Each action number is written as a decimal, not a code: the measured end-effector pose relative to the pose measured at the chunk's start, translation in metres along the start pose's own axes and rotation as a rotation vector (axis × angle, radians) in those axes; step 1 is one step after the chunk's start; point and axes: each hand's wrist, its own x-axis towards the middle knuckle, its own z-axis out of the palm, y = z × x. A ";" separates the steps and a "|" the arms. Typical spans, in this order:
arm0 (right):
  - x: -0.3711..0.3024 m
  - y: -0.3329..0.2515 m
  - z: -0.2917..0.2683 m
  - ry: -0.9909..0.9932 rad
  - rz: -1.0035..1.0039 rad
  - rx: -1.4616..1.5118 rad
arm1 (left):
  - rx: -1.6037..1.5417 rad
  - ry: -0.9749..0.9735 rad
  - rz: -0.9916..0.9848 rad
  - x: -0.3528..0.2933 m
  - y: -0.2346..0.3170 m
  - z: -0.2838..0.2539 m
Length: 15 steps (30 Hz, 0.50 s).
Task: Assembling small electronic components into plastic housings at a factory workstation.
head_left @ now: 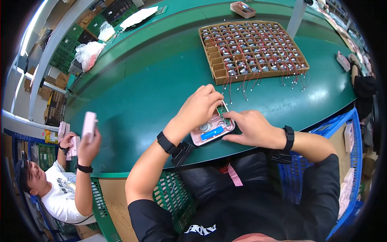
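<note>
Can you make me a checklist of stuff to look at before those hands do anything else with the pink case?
1. Left hand and right hand both at the open pink case: ok.
2. Blue battery lying inside it: ok.
3. Green board fixed firmly: cannot tell, partly covered.
4. Wires tucked into the cardboard tray: not ok, many hang over its near edge.
5. Co-worker's hands away from this case: ok.

Bench (pixel 149 80): long, glossy green surface.
Near edge, centre: an open pink casing (pixel 197 139).
Beyond it, to the right: a divided cardboard tray (pixel 219 74), its red wires (pixel 244 86) trailing onto the green.
Far side: a small pink shell (pixel 244 15).
Right end: another pink piece (pixel 343 61).
</note>
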 end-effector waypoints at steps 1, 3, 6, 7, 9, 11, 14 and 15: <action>-0.001 0.000 0.002 0.022 -0.009 0.015 | 0.025 0.018 0.012 0.000 0.000 -0.001; -0.003 -0.001 0.006 0.073 -0.029 0.043 | 0.050 0.035 0.028 0.002 0.002 -0.006; -0.001 -0.004 0.007 0.125 -0.011 0.053 | -0.299 0.058 -0.184 0.002 0.012 -0.016; 0.000 -0.003 0.006 0.149 -0.003 0.059 | -0.301 0.057 -0.179 0.004 0.011 -0.018; 0.000 -0.003 0.007 0.117 -0.014 0.051 | -0.403 -0.031 -0.203 0.000 0.013 -0.025; 0.000 -0.002 0.009 0.050 -0.038 0.038 | -0.455 -0.078 -0.217 0.000 0.015 -0.028; 0.000 0.004 0.010 0.055 -0.083 0.069 | -0.466 -0.075 -0.198 0.002 0.016 -0.030; -0.001 0.006 0.011 0.058 -0.105 0.084 | -0.467 -0.079 -0.201 0.002 0.016 -0.031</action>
